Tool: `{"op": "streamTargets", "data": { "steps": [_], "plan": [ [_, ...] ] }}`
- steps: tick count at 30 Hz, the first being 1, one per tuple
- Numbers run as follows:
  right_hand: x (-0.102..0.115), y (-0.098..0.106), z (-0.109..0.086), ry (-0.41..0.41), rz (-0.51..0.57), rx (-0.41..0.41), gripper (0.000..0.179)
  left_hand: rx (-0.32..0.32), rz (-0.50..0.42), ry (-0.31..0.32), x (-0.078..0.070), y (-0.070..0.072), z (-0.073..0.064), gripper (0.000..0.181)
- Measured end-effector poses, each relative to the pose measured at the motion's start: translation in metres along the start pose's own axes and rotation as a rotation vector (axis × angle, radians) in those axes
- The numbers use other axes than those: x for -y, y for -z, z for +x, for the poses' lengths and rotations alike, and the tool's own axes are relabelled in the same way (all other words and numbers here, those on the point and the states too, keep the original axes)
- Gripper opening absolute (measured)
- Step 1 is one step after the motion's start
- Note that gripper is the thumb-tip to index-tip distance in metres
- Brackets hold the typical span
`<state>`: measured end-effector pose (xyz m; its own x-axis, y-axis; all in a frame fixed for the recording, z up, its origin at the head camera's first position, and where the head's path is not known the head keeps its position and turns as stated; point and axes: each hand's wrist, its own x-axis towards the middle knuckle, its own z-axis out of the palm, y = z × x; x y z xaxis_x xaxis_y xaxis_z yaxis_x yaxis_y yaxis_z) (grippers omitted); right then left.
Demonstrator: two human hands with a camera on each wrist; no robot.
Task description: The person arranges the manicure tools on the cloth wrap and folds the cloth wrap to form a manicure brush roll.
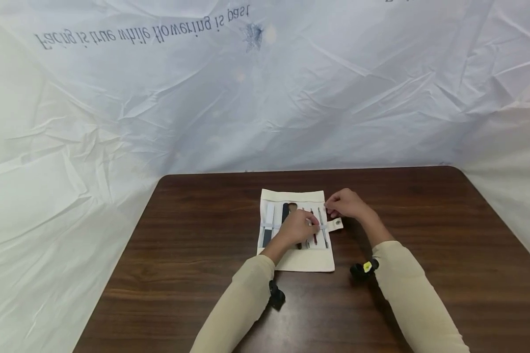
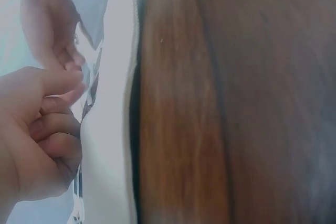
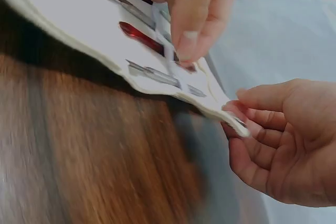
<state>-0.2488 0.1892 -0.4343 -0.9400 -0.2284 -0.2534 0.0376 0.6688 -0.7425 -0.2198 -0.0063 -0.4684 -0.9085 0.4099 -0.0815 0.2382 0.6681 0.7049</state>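
A cream manicure case (image 1: 304, 264) lies unfolded on the table, with slim metal and red-handled tools under a pale elastic band (image 3: 169, 56). Over its right half, my left hand (image 1: 297, 226) has its fingers curled, thumb and index fingertips right at the band and a red-handled tool (image 3: 139, 36). I cannot tell whether they pinch the band or the tool. A silvery tool (image 3: 157, 74) lies beside it under the band. Along the case's right edge, my right hand (image 1: 345, 202) hovers with loosely bent fingers, just above the snap tab (image 1: 335, 224). The tab overlaps these fingers in the right wrist view.
A file-like tool (image 1: 268, 225) with a pale upper part and dark lower part sits at the case's left side. The dark brown wooden table (image 1: 181, 235) has rounded far corners. White wrinkled sheeting (image 1: 291, 98) with printed writing hangs behind it.
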Motion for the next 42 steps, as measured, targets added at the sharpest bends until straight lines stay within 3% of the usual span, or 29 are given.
{"op": "streamTargets", "data": {
  "steps": [3,6,11,13,15,18,22,25,28,33,38,42],
  "plan": [
    [0.002,0.006,-0.010,0.028,-0.006,-0.025,0.031,-0.042,-0.017,-0.031,0.005,0.011,-0.002,0.015],
    [0.001,0.011,-0.021,0.065,-0.052,-0.040,0.030,-0.103,-0.034,-0.026,0.013,0.032,-0.005,0.016],
    [0.001,0.014,-0.046,0.136,-0.161,-0.103,0.026,-0.274,-0.015,0.076,0.033,0.073,-0.003,0.017],
    [0.002,0.013,-0.055,0.147,-0.155,-0.100,0.025,-0.352,0.000,0.119,0.042,0.086,0.001,0.017],
    [0.003,0.011,-0.063,0.150,-0.100,-0.044,0.025,-0.395,-0.015,0.155,0.051,0.096,0.005,0.019],
    [0.000,0.006,-0.073,0.127,0.032,0.118,0.027,-0.361,-0.066,0.192,0.062,0.106,0.008,0.027],
    [-0.010,-0.004,-0.084,0.040,0.179,0.355,0.032,-0.227,-0.123,0.210,0.071,0.111,0.011,0.041],
    [-0.019,-0.013,-0.092,-0.028,0.218,0.453,0.034,-0.153,-0.121,0.203,0.075,0.110,0.012,0.046],
    [-0.027,-0.025,-0.096,-0.087,0.277,0.505,0.034,-0.126,-0.104,0.204,0.077,0.107,0.012,0.048],
    [-0.034,-0.041,-0.097,-0.146,0.421,0.536,0.029,-0.135,-0.089,0.193,0.076,0.102,0.011,0.048],
    [-0.035,-0.047,-0.096,-0.135,0.451,0.504,0.019,-0.221,-0.094,0.191,0.077,0.100,0.011,0.036],
    [-0.043,-0.032,-0.090,-0.156,0.413,0.494,0.015,-0.265,-0.103,0.223,0.078,0.101,0.006,0.024]
  ]
}}
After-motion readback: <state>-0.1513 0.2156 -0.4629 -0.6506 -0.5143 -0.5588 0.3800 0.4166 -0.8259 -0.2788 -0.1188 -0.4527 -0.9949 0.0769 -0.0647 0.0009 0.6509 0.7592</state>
